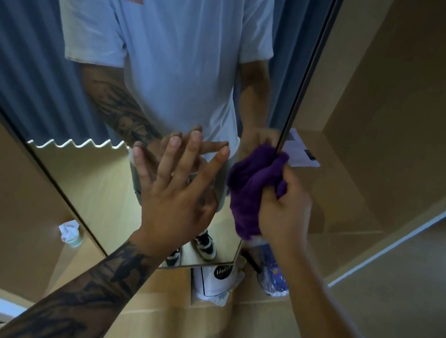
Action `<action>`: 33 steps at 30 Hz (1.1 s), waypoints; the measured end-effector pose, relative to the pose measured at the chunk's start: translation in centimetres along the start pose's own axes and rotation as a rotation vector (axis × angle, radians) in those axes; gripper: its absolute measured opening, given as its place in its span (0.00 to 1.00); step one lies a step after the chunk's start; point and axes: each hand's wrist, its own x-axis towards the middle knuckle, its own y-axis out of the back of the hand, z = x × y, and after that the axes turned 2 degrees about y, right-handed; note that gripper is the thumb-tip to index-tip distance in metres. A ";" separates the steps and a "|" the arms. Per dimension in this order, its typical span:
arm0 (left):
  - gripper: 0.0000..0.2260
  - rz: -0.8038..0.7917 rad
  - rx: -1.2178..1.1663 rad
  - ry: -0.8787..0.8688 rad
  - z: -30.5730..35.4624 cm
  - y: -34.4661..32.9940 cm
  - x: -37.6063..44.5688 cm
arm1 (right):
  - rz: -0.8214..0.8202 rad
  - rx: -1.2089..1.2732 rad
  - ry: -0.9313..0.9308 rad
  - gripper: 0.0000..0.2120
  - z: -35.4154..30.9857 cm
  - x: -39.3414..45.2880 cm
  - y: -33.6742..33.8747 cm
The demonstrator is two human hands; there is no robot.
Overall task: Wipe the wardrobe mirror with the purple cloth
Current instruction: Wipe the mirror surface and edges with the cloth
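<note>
- Right hand [283,208] has its fingers clamped round one bunched purple cloth [251,185], which sits against the right edge of the wardrobe mirror [75,162].
- Left hand [177,187] lies flat on the glass, fingers straight and spread apart.
- Below the mirror stands one white bag [213,282] with a black round label reading "Hello"; its contents cannot be seen.
- One blue patterned plastic bag [272,271] lies beside it.
- One printed paper sheet [300,152] lies on the wardrobe shelf [342,206]; its text is too small to read.
</note>
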 end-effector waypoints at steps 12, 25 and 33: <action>0.31 0.020 0.017 0.002 0.1 -0.7 -0.2 | -0.048 -0.007 -0.034 0.13 0.8 -0.5 -0.3; 0.28 0.006 0.010 0.037 1.5 1.6 1.4 | -0.012 -0.004 0.093 0.17 -0.6 0.0 0.1; 0.29 0.149 0.007 0.040 2.2 3.7 8.4 | 0.129 0.176 0.313 0.12 -7.5 4.0 2.9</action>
